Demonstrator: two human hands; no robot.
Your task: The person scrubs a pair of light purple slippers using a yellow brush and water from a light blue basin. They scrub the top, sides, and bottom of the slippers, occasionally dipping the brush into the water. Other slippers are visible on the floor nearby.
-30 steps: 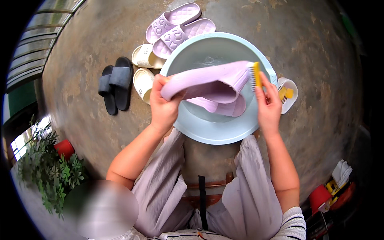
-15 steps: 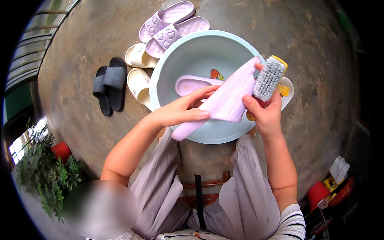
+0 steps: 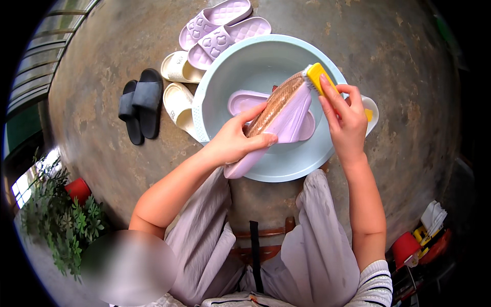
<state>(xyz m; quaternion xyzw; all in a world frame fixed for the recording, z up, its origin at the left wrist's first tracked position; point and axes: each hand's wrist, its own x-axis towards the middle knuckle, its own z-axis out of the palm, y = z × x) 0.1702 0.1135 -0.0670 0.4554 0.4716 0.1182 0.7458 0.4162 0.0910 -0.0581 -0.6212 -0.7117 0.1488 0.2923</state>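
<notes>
My left hand (image 3: pixel 239 140) grips a lilac slipper (image 3: pixel 292 120), tilted on its side above the basin with its brown, wet-looking sole partly turned up. In my right hand (image 3: pixel 348 120) is a yellow-backed scrub brush (image 3: pixel 318 78), its grey bristles pressed to the far end of that slipper. A second lilac slipper (image 3: pixel 244 100) lies inside the pale blue basin (image 3: pixel 201 110), partly covered by the held one.
Beyond the basin's left side are a pair of lilac slippers (image 3: pixel 215 41), cream slippers (image 3: pixel 178 105) and dark slippers (image 3: pixel 148 105). A white dish (image 3: pixel 374 108) with something yellow sits at its right. A leafy plant (image 3: pixel 66 220) stands at lower left, a red container (image 3: pixel 405 246) at lower right.
The held slipper has rolled so its brown sole shows. My right hand has flipped the brush from bristles up to bristles against the slipper's far end.
</notes>
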